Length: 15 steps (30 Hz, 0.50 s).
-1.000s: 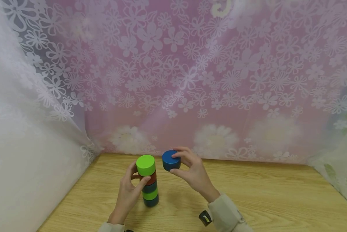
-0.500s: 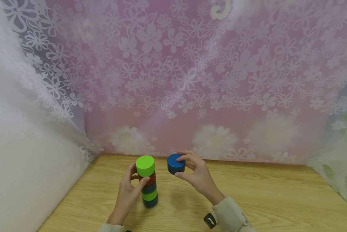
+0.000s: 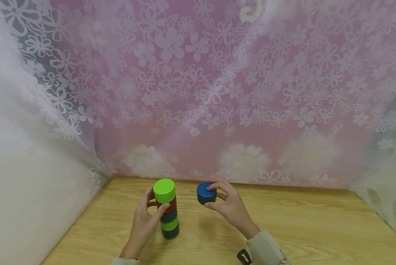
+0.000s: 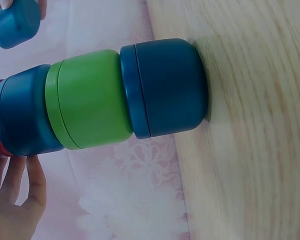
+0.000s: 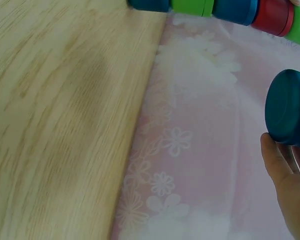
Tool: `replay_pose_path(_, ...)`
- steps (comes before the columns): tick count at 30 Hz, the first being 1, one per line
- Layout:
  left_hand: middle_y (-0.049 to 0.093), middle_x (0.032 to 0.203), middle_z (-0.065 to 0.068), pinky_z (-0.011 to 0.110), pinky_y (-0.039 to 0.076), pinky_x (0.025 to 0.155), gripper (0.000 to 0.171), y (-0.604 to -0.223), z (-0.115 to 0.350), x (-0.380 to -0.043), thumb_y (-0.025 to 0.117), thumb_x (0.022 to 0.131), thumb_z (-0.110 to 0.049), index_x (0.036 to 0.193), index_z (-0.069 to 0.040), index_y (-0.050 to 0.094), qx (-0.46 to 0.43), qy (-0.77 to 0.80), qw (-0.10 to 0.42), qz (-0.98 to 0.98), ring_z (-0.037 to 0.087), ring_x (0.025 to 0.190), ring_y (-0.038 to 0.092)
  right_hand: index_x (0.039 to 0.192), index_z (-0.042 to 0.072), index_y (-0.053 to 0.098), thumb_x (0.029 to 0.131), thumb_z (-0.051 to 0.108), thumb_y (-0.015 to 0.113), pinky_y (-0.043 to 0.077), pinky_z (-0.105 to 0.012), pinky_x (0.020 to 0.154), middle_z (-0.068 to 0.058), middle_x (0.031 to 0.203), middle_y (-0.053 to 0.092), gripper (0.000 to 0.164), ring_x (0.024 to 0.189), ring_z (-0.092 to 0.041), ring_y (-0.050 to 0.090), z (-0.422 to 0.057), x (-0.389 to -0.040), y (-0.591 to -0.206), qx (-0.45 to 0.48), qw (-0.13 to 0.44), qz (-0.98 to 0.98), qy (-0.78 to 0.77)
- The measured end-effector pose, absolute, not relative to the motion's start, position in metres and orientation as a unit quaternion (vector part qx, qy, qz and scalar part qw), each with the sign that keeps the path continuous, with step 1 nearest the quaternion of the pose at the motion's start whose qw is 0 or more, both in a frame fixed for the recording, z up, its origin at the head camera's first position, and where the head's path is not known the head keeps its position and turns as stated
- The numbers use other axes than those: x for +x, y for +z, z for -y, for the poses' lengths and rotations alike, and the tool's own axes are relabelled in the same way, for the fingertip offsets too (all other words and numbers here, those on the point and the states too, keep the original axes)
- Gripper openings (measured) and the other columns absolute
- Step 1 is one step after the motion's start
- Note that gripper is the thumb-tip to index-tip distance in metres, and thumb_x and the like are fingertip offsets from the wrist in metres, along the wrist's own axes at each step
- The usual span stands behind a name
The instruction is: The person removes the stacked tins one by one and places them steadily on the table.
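A stack of small round lidded tins stands upright on the table. From the bottom it runs blue [image 4: 172, 87], green [image 4: 92, 100], blue [image 4: 32, 110], red [image 3: 172, 206] and a bright green tin [image 3: 164, 189] on top. My left hand [image 3: 143, 221] grips the stack at the red tin, thumb across its front and fingers behind. Right of the stack, my right hand [image 3: 233, 208] holds another blue tin [image 3: 204, 197] in the air, fingers on its top and far side, thumb low on its side. The right wrist view shows the underside of that blue tin [image 5: 282, 107].
The wood-grain table [image 3: 303, 224] ends at a pink flowered curtain [image 3: 191, 154] behind the stack. White sheeting [image 3: 35, 191] hangs on the left, and a pale flowered sheet [image 3: 386, 176] on the right. A small black item [image 3: 244, 256] sits by the right sleeve.
My right hand has carried the blue tin to the right and slightly down, farther from the stack. The left hand keeps its grip on the stack, almost unmoved.
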<state>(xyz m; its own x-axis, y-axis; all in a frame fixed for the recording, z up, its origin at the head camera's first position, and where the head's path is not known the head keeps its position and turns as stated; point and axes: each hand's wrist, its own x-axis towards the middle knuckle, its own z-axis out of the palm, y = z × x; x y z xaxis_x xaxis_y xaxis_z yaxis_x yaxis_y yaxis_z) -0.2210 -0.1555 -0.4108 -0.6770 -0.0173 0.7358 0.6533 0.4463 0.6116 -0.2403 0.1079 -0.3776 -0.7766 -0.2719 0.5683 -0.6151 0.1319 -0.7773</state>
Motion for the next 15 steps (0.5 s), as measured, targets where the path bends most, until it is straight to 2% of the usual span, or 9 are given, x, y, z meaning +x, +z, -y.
replay_pose_path(9, 0.066, 0.119, 0.01, 0.029, 0.057, 0.078, 0.064, -0.409, 0.157, -0.221, 0.08, 0.083, 0.005, 0.14, 0.002, 0.05, -0.204, -0.486, 0.346, 0.776, 0.017, 0.104, 0.062, 0.106, 0.004, 0.067, 0.076, -0.014, 0.083, 0.057, -0.045, 0.091, -0.019, 0.131, 0.057, 0.039, 0.122, -0.049, 0.055, -0.116, -0.242, -0.384, 0.293, 0.164, 0.763, 0.552)
replay_pose_path(15, 0.066, 0.118, 0.01, 0.031, 0.058, 0.078, 0.064, -0.41, 0.157, -0.22, 0.08, 0.083, 0.005, 0.14, 0.002, 0.05, -0.206, -0.487, 0.342, 0.777, 0.013, 0.104, 0.061, 0.104, 0.005, 0.067, 0.076, -0.011, 0.084, 0.058, -0.045, 0.089, -0.017, 0.129, 0.058, 0.036, 0.122, -0.048, 0.056, -0.121, -0.242, -0.388, 0.266, 0.149, 0.783, 0.542)
